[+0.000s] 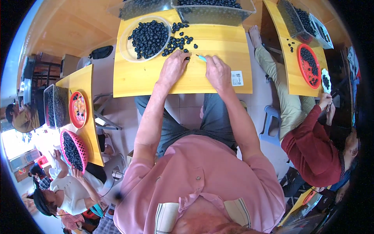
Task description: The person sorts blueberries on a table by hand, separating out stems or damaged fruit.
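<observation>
My left hand point(174, 69) is closed, and its fingertips pinch a small round black piece point(187, 58) just above the yellow table. In my right hand point(218, 73) is a slim teal-handled tool point(201, 58). Its thin dark tip points left, toward the piece, with a small gap between them. Beyond my left hand, loose round black pieces point(180, 41) lie scattered on the tabletop point(218, 41). Left of them stands a round clear tub point(124, 46), holding a heap of the same pieces. Their exact kind is too small to tell.
Clear bins point(214, 17) of black pieces line the table's far edge. A white label point(237, 78) lies right of my right hand. At the right table sits a person in a red sleeve point(311, 144); on the left, another person holds a pink basket point(82, 150). A blue stool point(270, 124) stands on the floor.
</observation>
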The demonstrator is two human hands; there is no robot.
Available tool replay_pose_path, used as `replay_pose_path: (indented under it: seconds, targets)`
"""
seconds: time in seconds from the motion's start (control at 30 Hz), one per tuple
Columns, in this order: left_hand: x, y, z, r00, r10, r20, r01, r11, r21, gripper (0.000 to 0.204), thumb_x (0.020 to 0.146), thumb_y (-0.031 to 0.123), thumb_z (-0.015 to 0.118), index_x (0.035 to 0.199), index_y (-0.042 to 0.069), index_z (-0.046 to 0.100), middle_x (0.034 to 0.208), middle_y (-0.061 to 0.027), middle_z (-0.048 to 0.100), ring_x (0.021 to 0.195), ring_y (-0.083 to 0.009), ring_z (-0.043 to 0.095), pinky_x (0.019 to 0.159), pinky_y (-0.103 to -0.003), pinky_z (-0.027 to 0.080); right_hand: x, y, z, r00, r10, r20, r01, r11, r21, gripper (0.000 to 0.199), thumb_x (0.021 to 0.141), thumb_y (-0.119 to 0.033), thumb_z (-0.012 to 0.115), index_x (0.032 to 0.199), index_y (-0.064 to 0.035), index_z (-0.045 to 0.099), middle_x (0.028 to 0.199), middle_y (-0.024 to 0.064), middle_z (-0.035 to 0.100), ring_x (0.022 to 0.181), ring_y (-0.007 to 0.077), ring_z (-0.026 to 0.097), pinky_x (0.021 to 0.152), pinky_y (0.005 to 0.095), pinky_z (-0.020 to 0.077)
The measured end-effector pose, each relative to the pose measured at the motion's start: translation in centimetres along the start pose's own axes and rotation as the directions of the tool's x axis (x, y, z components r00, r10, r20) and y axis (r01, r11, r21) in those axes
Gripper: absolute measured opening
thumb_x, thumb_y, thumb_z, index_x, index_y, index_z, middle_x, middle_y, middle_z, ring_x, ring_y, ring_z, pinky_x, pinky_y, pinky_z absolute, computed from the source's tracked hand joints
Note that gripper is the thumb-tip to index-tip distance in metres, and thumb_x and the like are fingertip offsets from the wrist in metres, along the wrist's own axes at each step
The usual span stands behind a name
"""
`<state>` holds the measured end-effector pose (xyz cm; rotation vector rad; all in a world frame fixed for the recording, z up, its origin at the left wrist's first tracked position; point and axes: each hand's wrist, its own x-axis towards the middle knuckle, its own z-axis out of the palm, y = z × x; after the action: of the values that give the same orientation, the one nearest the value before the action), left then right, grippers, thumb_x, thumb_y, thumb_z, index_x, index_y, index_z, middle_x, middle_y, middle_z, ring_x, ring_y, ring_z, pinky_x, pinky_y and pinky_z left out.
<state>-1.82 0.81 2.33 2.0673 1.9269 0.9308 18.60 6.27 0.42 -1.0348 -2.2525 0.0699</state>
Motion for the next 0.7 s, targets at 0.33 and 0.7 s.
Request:
replay_pose_path:
  seconds: [0.33, 0.7]
  targets:
    - [-0.5, 1.0, 0.3, 0.992, -0.106, -0.075, 0.097, 0.989, -0.114, 0.021, 0.088, 0.010, 0.081, 0.106, 0.002, 0.075, 0.097, -0.0161, 0.072, 0.083, -0.0314, 0.072, 0.076, -0.039, 0.059, 0.1, -0.2, -0.3, 1.000, 0.001, 0.005, -0.001, 1.000, 0.001, 0.021, 0.086, -0.004, 0.065, 0.106, -0.0037, 0.072, 0.086, 0.0110, 0.064, 0.080, 0.0287, 0.071, 0.069, 0.0422, 0.0593]
    - [-1.5, 1.5, 2.1, 0.945, -0.250, -0.211, 0.148, 0.901, -0.407, 0.019, 0.088, 0.005, 0.082, 0.105, 0.000, 0.074, 0.093, -0.0111, 0.072, 0.077, -0.0185, 0.071, 0.071, -0.031, 0.058, 0.2, -0.4, -0.4, 1.000, -0.022, 0.000, 0.022, 1.000, -0.003, 0.021, 0.085, -0.003, 0.067, 0.105, -0.0056, 0.072, 0.084, 0.0088, 0.063, 0.080, 0.0261, 0.070, 0.068, 0.0400, 0.0590]
